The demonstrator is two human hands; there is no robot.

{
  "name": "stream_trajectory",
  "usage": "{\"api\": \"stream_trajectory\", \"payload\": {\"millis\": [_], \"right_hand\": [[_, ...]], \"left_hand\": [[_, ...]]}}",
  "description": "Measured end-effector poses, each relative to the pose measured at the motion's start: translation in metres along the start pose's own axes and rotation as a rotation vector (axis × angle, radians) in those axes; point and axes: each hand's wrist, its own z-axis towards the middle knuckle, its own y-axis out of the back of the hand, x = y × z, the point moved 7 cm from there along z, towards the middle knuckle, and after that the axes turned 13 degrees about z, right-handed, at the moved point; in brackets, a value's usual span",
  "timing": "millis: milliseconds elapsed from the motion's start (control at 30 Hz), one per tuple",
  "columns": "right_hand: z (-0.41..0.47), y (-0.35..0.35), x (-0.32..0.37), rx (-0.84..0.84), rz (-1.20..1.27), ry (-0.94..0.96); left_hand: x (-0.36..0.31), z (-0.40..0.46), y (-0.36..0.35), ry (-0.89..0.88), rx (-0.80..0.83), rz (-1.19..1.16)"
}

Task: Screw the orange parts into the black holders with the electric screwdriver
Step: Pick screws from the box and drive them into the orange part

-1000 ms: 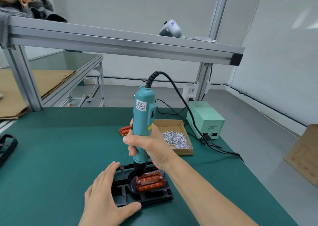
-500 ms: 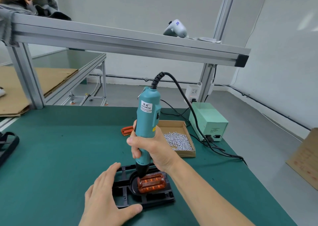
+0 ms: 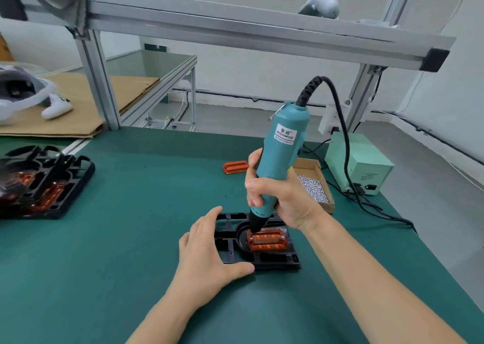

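One orange part (image 3: 266, 240) sits in the black holder (image 3: 258, 242) on the green mat. Your right hand (image 3: 281, 199) grips the screwdriver (image 3: 276, 163), tip on the part's far-left corner as a second ago; only your view has swung left, so that screw is probably not finished. Your left hand (image 3: 207, 254) lies flat, fingers straight, bracing the holder's left edge.

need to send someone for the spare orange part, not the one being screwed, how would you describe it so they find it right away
On the green table, look past the right hand gripping the blue screwdriver, toward the cardboard box of screws. Just left of that box lies the loose orange part, flat on the mat. Unlike the orange part under the screwdriver tip, it sits in no black holder.
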Motion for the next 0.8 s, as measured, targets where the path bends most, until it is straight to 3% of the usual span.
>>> {"api": "stream_trajectory", "payload": {"millis": [800], "right_hand": [[0.0034, -0.0010, -0.0025, -0.035, -0.032, -0.040]], "left_hand": [[-0.0020, -0.0003, 0.0011, -0.034, -0.030, 0.017]]}}
